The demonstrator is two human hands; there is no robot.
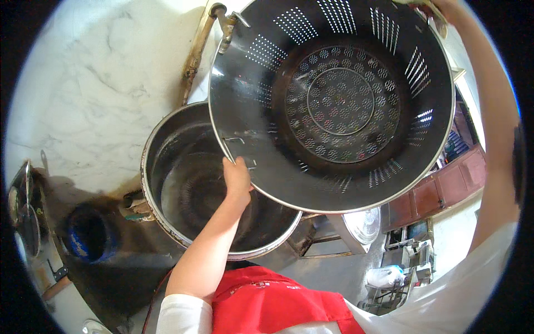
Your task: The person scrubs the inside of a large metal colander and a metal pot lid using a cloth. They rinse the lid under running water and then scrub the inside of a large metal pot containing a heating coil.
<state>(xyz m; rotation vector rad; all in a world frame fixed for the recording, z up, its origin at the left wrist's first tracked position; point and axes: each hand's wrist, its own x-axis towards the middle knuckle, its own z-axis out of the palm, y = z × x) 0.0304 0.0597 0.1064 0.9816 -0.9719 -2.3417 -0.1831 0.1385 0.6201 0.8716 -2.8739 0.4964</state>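
A large perforated metal strainer basket is tilted so that its inside faces me. My left hand grips its lower-left rim beside a handle fixing. At the top right my right hand is at the opposite rim, partly cut off by the picture's edge; what looks like a cloth or glove is around it. Under and left of the basket stands a big round metal pot, its dark inside showing. The basket hides the pot's far right part.
A brass tap on a wall pipe sits close to the basket's upper-left rim. Marble-patterned wall rises at left. A blue-rimmed dark container stands lower left. Right of the pot are a metal stand and a plastic-wrapped round thing.
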